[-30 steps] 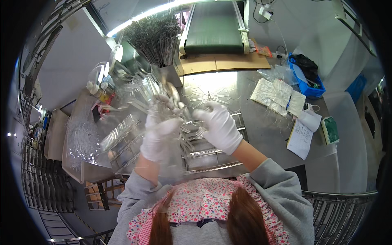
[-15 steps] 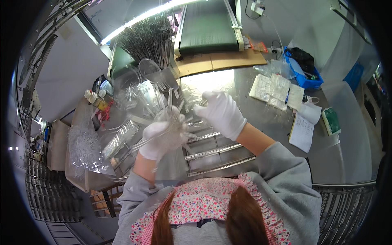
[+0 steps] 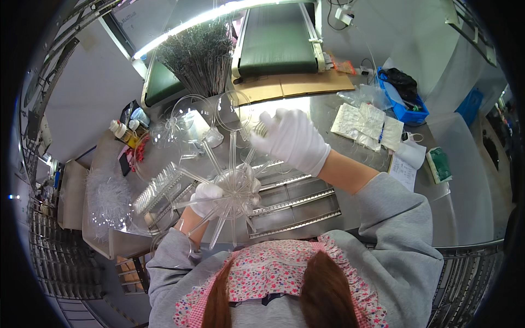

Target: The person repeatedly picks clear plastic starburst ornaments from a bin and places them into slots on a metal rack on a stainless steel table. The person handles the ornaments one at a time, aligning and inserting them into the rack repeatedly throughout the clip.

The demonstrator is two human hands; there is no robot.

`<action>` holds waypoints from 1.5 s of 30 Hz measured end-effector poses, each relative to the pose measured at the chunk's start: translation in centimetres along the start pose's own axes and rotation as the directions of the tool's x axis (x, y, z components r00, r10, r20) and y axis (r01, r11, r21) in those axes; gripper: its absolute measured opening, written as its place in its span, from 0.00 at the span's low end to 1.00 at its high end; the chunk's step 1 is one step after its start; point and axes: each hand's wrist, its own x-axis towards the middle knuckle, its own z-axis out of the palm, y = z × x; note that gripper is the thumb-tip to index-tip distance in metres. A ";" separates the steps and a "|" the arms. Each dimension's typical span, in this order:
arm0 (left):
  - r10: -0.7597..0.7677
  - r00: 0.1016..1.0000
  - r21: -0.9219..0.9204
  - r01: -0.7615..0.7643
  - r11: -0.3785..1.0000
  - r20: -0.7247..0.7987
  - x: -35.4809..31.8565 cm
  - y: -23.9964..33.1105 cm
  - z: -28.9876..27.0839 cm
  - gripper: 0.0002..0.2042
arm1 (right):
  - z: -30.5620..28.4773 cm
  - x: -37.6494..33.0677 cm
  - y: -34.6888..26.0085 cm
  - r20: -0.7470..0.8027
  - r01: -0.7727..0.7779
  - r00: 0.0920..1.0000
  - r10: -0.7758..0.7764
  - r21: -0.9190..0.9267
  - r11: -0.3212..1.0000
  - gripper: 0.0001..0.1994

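My left hand (image 3: 206,198), in a white glove, grips a clear plastic spoked piece (image 3: 235,190) at its middle. Its thin arms fan out on all sides, and gloved fingers show through from behind. Just past the spokes are round clear loops (image 3: 233,111); whether they join the piece I cannot tell. My right hand (image 3: 295,143), gloved too, is raised to the right of the loops with its fingers curled together. Something small seems to be at its fingertips, too faint to name. Beneath both hands lie metal racks with toothed rails (image 3: 298,202).
Clear plastic strips (image 3: 156,188) and a frizzy clear bundle (image 3: 109,197) lie at left, near bottles (image 3: 124,133). Dark thin stems (image 3: 197,60) stand behind, beside a green conveyor belt (image 3: 279,41). At right are white pads (image 3: 358,123), a notebook (image 3: 403,170) and a blue bin (image 3: 410,112).
The spoked piece in my left hand has turned to face up, its arms now spread out. My right hand has shifted slightly left, still with curled fingers.
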 end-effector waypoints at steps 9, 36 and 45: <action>-0.204 0.929 0.143 0.166 0.976 0.309 -0.4 0.7 -0.5 0.40 | -1.5 3.2 0.4 -0.097 0.278 0.960 -0.264 0.181 0.943 0.13; 0.245 0.401 0.359 -0.239 -0.902 0.882 0.6 6.5 4.6 0.11 | -0.2 -5.1 -11.5 0.804 -0.653 0.593 -0.043 0.450 -0.609 0.28; 0.504 -0.089 0.448 -0.345 -0.825 0.859 3.7 5.0 4.1 0.28 | 0.9 -7.0 -10.6 0.742 -0.503 0.652 0.155 0.576 -0.645 0.29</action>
